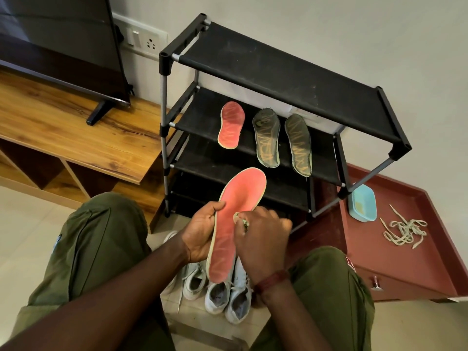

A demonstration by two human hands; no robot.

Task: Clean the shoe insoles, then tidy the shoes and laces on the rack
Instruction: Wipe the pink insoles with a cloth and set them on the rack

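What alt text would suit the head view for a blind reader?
A person's left hand holds a pink insole while the right hand presses a small item against it. Three insoles lie on a black rack behind.

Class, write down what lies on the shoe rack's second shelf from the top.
One pink insole and two dark insoles. The top shelf covers its rear strip, so anything there is hidden.
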